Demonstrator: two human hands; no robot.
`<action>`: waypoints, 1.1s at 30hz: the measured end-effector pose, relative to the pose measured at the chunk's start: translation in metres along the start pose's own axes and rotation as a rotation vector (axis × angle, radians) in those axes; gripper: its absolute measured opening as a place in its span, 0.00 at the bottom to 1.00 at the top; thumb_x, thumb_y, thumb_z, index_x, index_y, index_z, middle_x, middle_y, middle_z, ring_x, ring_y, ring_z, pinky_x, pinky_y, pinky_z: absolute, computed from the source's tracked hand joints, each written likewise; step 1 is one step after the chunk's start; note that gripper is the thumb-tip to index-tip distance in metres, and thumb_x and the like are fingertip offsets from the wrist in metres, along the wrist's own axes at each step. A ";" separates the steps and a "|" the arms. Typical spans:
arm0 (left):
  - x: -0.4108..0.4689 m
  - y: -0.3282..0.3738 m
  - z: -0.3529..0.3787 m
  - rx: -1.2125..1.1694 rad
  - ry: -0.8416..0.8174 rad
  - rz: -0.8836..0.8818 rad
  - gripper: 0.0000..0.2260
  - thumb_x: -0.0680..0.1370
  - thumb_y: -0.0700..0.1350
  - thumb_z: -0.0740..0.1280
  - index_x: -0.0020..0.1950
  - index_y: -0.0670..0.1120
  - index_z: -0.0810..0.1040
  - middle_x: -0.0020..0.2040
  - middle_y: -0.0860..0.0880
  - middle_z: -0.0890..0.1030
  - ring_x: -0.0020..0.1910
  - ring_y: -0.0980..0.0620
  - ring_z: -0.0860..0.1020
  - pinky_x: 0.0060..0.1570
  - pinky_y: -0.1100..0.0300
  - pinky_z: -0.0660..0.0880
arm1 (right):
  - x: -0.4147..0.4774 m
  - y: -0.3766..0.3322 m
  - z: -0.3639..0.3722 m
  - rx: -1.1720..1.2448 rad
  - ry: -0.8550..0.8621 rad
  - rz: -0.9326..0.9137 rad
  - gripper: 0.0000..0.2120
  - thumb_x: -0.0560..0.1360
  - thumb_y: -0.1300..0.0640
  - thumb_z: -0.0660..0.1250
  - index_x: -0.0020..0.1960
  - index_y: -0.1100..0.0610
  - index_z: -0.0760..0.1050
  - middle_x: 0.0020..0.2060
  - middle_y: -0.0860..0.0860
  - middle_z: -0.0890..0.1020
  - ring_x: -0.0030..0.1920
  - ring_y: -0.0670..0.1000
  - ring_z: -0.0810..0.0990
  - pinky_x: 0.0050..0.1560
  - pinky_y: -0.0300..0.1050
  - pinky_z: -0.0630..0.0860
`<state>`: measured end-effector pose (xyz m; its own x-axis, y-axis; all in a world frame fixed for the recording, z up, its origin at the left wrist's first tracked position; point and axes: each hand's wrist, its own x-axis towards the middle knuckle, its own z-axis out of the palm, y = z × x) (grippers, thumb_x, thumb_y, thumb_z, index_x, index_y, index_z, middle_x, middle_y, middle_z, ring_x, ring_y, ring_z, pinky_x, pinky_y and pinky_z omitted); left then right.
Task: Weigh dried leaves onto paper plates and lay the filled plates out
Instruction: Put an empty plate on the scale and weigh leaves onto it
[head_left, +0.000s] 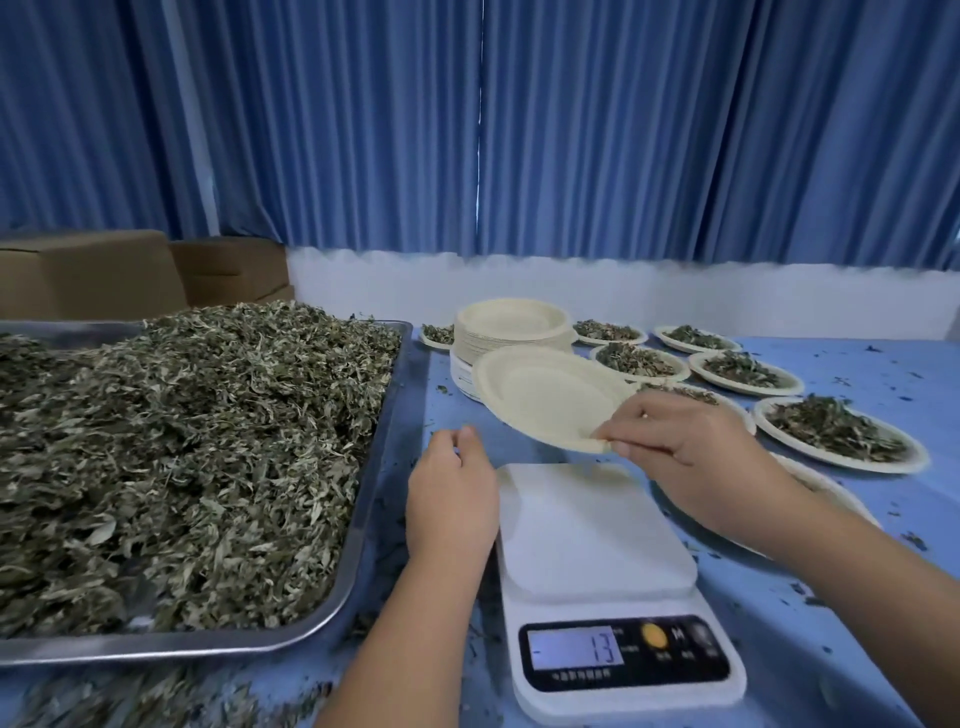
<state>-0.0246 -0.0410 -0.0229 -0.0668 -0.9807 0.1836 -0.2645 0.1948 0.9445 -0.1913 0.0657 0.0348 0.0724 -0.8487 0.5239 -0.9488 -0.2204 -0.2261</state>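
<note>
My right hand (685, 447) pinches the near rim of an empty paper plate (540, 395), holding it tilted in the air just beyond the white kitchen scale (587, 535). The scale's platform is bare and its display (576, 649) reads 13. My left hand (449, 493) hovers at the scale's left edge with fingers loosely curled, holding nothing. A big steel tray (363, 519) heaped with dried leaves (182, 457) fills the left side. A stack of empty plates (511, 327) stands behind the held plate.
Several filled plates lie on the blue tablecloth at the right, such as one at the far right (836, 436) and another further back (743, 371). Leaf crumbs litter the cloth. Cardboard boxes (104, 275) sit behind the tray. Blue curtains hang at the back.
</note>
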 end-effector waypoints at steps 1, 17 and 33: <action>-0.003 0.002 0.000 -0.030 0.005 -0.005 0.16 0.83 0.54 0.52 0.45 0.47 0.72 0.43 0.49 0.77 0.47 0.45 0.76 0.43 0.53 0.69 | -0.009 -0.002 -0.002 0.017 -0.020 0.002 0.10 0.75 0.68 0.68 0.52 0.59 0.84 0.44 0.49 0.81 0.42 0.42 0.77 0.45 0.32 0.70; -0.019 0.019 -0.021 -0.192 0.134 0.045 0.15 0.83 0.56 0.52 0.42 0.53 0.72 0.43 0.48 0.78 0.47 0.44 0.77 0.51 0.48 0.73 | -0.056 -0.009 -0.027 0.094 -0.228 -0.008 0.12 0.76 0.62 0.68 0.53 0.48 0.84 0.45 0.36 0.78 0.47 0.41 0.77 0.47 0.33 0.71; -0.034 0.039 -0.076 0.540 0.450 0.258 0.07 0.79 0.52 0.59 0.50 0.54 0.75 0.51 0.51 0.71 0.45 0.48 0.73 0.44 0.53 0.71 | -0.058 0.002 -0.022 0.244 -0.073 0.075 0.07 0.76 0.57 0.68 0.46 0.46 0.83 0.46 0.37 0.76 0.35 0.46 0.75 0.37 0.31 0.68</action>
<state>0.0402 -0.0014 0.0288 0.1790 -0.7917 0.5842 -0.7369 0.2855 0.6127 -0.2043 0.1253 0.0216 0.0353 -0.8973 0.4399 -0.8509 -0.2579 -0.4578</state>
